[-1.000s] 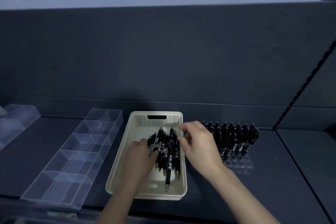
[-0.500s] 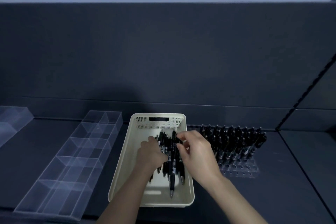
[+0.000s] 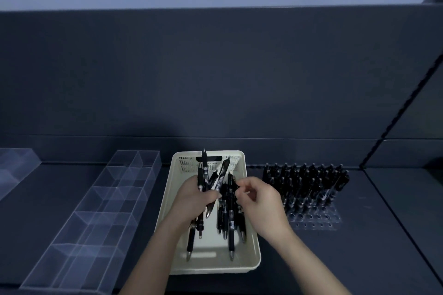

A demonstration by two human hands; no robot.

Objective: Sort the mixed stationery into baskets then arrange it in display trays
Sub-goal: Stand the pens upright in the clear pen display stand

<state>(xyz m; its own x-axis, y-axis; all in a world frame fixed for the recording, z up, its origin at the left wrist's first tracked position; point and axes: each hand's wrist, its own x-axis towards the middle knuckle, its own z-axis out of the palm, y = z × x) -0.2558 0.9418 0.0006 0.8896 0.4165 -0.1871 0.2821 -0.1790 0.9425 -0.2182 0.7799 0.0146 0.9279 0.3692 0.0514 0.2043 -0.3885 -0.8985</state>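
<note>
A cream plastic basket sits on the dark shelf and holds several black pens. My left hand grips a bunch of these pens, lifted so their ends fan up past the basket's far wall. My right hand is over the right side of the basket with its fingers curled at the pens beside the bunch. To the right stands a clear holed display tray with several black pens upright in its back rows.
A long clear divided tray lies left of the basket, its compartments bare. Another clear tray shows at the far left edge. A dark back panel rises behind the shelf, and a slanted divider runs at the right.
My left hand has closed round a bunch of pens and raised them above the basket. My right hand stayed at the pens beside it. The view shifted slightly.
</note>
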